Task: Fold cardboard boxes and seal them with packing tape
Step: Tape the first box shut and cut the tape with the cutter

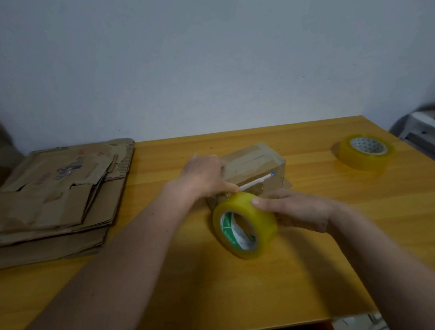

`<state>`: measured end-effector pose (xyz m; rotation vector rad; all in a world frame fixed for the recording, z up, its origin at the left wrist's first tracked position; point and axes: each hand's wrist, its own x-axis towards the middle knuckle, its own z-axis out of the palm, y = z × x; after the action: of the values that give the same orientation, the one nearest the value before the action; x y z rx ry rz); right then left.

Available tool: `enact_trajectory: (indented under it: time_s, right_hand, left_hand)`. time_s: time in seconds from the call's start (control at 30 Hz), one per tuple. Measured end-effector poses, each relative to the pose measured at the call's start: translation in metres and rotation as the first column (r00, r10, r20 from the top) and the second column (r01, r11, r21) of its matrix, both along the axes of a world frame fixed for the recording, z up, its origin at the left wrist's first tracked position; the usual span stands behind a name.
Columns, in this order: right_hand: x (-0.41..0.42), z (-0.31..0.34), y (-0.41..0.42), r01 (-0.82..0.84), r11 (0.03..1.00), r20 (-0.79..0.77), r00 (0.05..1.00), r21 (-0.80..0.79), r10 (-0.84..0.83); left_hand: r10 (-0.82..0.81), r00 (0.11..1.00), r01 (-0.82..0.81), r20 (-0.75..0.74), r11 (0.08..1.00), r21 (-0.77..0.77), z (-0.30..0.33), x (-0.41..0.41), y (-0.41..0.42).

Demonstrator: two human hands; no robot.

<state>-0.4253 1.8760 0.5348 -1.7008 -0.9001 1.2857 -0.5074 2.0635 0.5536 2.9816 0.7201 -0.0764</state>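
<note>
A: Where's the box (255, 166)?
B: Mid-table (318, 273), flaps closed, contents hidden. The left hand (203, 174) lies flat on it; the right hand (293, 210) grips the tape roll (243, 224) at its near end.

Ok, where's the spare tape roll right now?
The spare tape roll lies flat at the table's far right in the head view, apart from the box, untouched.
</note>
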Motion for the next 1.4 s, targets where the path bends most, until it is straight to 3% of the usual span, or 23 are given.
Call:
enact_trajectory:
  time_s: [0.07, 0.1, 0.13, 0.17, 0.2, 0.23, 0.27, 0.4, 0.53, 0.63, 0.67, 0.77, 0.87, 0.93, 1.0, 1.07, 1.13, 1.17, 1.4]
  right_hand:
    - [0.007, -0.007, -0.001, 0.068, 0.997, -0.044, 0.997, 0.027, -0.066]
    - [0.013, -0.014, 0.001, 0.119, 0.993, 0.131, 0.984, 0.026, -0.122]
    - [0.02, -0.024, 0.003, 0.14, 0.99, 0.432, 0.894, -0.014, -0.121]
    - [0.026, -0.035, 0.006, 0.128, 0.987, 0.69, 0.724, -0.093, -0.028]
    - [0.031, -0.047, 0.007, 0.094, 0.977, 0.824, 0.556, -0.19, 0.107]
    - [0.034, -0.056, 0.007, 0.065, 0.962, 0.859, 0.468, -0.267, 0.207]
    - [0.035, -0.062, 0.006, 0.046, 0.951, 0.857, 0.447, -0.307, 0.255]
    - [0.039, -0.062, -0.001, 0.092, 0.971, 0.86, 0.487, -0.22, 0.149]
    - [0.042, -0.053, -0.011, 0.048, 0.959, 0.809, 0.55, -0.278, 0.207]
    - [0.033, -0.026, -0.016, -0.02, 0.999, 0.575, 0.818, 0.029, 0.0]
    - [0.027, -0.016, -0.013, 0.008, 0.981, 0.518, 0.849, 0.194, -0.11]
    - [0.007, 0.007, 0.008, 0.07, 0.841, 0.486, 0.789, 0.537, -0.376]
    - [-0.006, 0.007, 0.032, 0.042, 0.84, 0.469, 0.814, 0.542, -0.344]
    - [-0.005, -0.002, 0.037, 0.04, 0.877, 0.525, 0.788, 0.479, -0.322]
    - [-0.001, -0.01, 0.039, 0.051, 0.888, 0.563, 0.756, 0.456, -0.332]
    - [0.0, -0.014, 0.04, 0.05, 0.894, 0.582, 0.743, 0.445, -0.331]
    - [0.0, -0.017, 0.041, 0.044, 0.895, 0.6, 0.727, 0.445, -0.334]
    - [-0.001, -0.018, 0.04, 0.041, 0.896, 0.618, 0.71, 0.442, -0.337]
    - [-0.006, -0.027, 0.046, 0.007, 0.912, 0.714, 0.621, 0.41, -0.325]
  left_hand:
    - [-0.044, 0.999, 0.044, 0.017, 0.998, -0.036, -0.002, -0.003, 0.004]
    - [-0.05, 0.997, 0.054, 0.056, 0.996, -0.074, -0.005, -0.004, 0.006]
    - [-0.048, 0.994, 0.06, 0.094, 0.99, -0.126, -0.01, -0.004, 0.009]
    - [-0.043, 0.992, 0.064, 0.123, 0.982, -0.175, -0.014, -0.003, 0.012]
    - [-0.04, 0.989, 0.069, 0.142, 0.976, -0.207, -0.017, -0.002, 0.015]
    - [-0.041, 0.988, 0.074, 0.151, 0.973, -0.219, -0.018, 0.0, 0.019]
    - [-0.048, 0.987, 0.082, 0.155, 0.972, -0.221, -0.018, 0.001, 0.021]
    - [-0.083, 0.979, 0.127, 0.186, 0.963, -0.238, -0.018, 0.01, 0.027]
    - [-0.076, 0.973, 0.153, 0.22, 0.92, -0.361, -0.02, 0.019, 0.029]
    - [-0.072, 0.966, 0.181, 0.249, 0.875, -0.449, -0.024, 0.023, 0.029]
    - [-0.065, 0.963, 0.185, 0.261, 0.864, -0.468, -0.026, 0.023, 0.029]
    - [-0.049, 0.949, 0.206, 0.31, 0.843, -0.496, -0.03, 0.023, 0.028]
    - [0.0, 0.924, 0.221, 0.382, 0.816, -0.534, -0.033, 0.016, 0.019]
    - [0.142, 0.88, 0.205, 0.453, 0.747, -0.632, -0.035, 0.003, 0.009]
    - [0.389, 0.805, 0.176, 0.449, 0.566, -0.805, -0.041, -0.018, -0.003]
    - [0.575, 0.748, 0.155, 0.331, 0.333, -0.93, -0.055, -0.038, -0.016]
    - [0.601, 0.767, 0.149, 0.226, 0.176, -0.973, -0.068, -0.055, -0.03]
    - [0.573, 0.79, 0.16, 0.217, 0.149, -0.976, -0.072, -0.06, -0.036]
    - [0.435, 0.891, 0.005, 0.133, 0.283, -0.959, -0.069, -0.067, -0.029]
